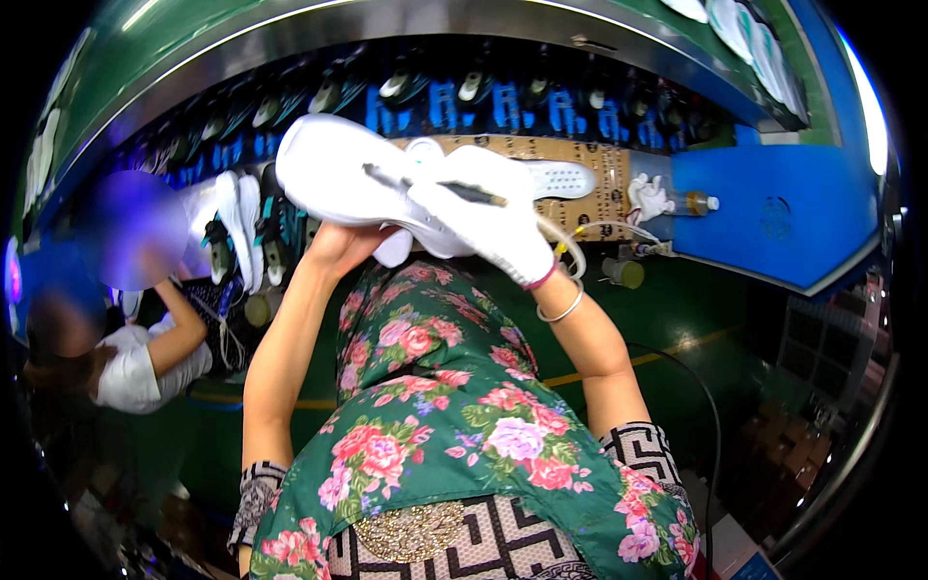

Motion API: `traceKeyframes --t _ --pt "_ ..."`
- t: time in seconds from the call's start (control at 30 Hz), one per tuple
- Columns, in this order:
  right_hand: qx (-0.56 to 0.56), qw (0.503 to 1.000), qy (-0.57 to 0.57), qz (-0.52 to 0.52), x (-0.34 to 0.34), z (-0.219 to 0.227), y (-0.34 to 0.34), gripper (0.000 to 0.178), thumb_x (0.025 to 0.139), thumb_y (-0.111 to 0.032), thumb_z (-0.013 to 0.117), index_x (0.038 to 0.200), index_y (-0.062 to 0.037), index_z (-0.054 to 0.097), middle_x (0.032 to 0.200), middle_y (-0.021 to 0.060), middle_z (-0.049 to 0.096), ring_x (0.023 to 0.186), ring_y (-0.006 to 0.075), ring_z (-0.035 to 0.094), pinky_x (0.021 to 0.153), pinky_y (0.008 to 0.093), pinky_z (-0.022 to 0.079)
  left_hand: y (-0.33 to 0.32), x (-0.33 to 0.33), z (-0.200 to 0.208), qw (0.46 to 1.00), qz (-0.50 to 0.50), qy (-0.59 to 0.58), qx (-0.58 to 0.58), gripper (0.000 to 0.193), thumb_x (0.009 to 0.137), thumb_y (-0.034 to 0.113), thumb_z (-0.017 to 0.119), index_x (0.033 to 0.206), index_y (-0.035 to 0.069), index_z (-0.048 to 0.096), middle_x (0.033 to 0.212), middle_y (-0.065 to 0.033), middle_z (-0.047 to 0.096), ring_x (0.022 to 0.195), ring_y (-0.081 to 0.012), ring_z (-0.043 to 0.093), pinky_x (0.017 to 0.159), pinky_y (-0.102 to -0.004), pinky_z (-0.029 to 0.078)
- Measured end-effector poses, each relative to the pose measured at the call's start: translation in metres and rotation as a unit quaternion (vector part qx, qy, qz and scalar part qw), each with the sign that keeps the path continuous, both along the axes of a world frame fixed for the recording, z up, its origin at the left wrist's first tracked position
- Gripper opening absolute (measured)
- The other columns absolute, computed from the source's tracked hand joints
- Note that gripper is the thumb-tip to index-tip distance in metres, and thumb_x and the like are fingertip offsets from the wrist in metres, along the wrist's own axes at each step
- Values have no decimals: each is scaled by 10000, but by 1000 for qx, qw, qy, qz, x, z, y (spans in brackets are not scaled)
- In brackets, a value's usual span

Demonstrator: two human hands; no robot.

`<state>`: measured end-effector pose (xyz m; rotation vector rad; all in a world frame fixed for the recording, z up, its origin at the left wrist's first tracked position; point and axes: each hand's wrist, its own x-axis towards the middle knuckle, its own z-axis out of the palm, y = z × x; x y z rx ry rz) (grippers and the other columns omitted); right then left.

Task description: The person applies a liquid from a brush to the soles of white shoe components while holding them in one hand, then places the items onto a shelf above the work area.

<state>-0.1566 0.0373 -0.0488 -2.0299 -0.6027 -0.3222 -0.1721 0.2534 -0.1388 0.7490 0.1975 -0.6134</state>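
Observation:
A white shoe (333,172) is held up in front of me, its toe to the left. Under its side my left hand (346,246), bare, grips it; most of those fingers are hidden behind the shoe. My right hand (491,215), in a white knit glove, closes on the shoe at its opening end, where white on white blurs the fingers. A white perforated shoe sole or insole (565,180) lies on the brown cardboard (607,166) just beyond my right hand. Below the shoe a small white piece (393,249) shows, its kind unclear.
Behind runs a rack of dark shoes (396,87) and blue holders (445,104). A crumpled white glove (649,197) and a bottle (694,203) lie by a blue panel (773,217). At left are white shoe parts (238,227) and a co-worker (145,362).

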Motion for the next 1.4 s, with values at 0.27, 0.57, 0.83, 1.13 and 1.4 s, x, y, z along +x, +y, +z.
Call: traceKeyframes --t 0.27,0.57,0.83,1.13,1.4 --pt "104 993 -3 63 -40 -4 17 202 781 -101 728 980 -64 712 913 119 703 787 267 695 713 339 554 15 -44 9 932 168 26 -321 660 982 482 429 1443 15 359 1432 -191 446 1269 -322 478 1073 -456 391" --pt "92 995 -6 43 -42 21 21 210 737 -12 740 943 -50 731 844 99 705 724 232 680 650 300 532 -24 -48 12 927 103 -44 -357 1023 779 658 598 1533 122 162 1493 -308 268 1332 -483 347 1109 -588 281" --pt "116 992 -36 17 -28 41 40 225 741 15 750 957 -44 731 877 99 707 785 205 680 708 293 532 -45 -40 23 958 225 5 -179 1046 764 837 432 1500 113 262 1446 -201 409 1288 -369 456 1079 -546 364" --pt "116 993 13 5 -25 26 40 315 785 -30 693 1099 -51 697 1027 115 702 939 270 676 844 348 521 -57 -57 7 966 184 23 -181 1008 708 732 645 1464 138 346 1406 -113 485 1256 -303 507 1066 -480 419" --pt "125 992 22 -4 -39 11 51 317 784 -28 703 1100 -39 690 1018 123 695 935 254 675 839 340 522 -58 -44 5 976 157 2 -152 1074 739 819 496 1517 141 201 1499 -134 353 1346 -330 402 1119 -498 345"
